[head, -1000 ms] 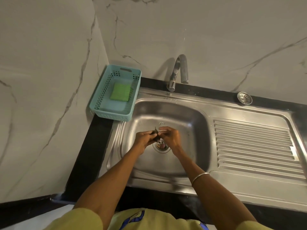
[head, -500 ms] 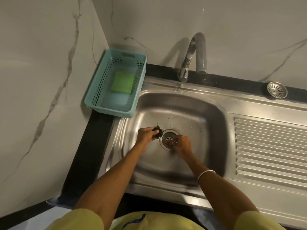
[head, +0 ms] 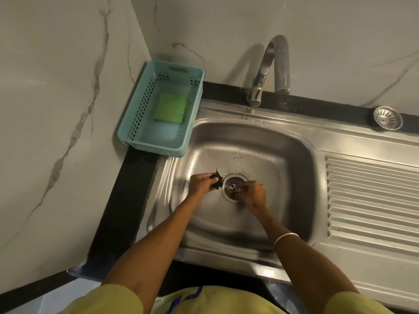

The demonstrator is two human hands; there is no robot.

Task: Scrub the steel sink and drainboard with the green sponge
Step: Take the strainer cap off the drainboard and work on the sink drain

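Pinching: left hand (head: 204,183) on one dark scrap (head: 216,181), right hand (head: 252,192) at one drain (head: 233,188); one green sponge (head: 170,107).

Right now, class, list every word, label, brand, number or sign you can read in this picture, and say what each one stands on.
None can be read: the sink, tap, basket, green sponge, strainer and wall show no writing.
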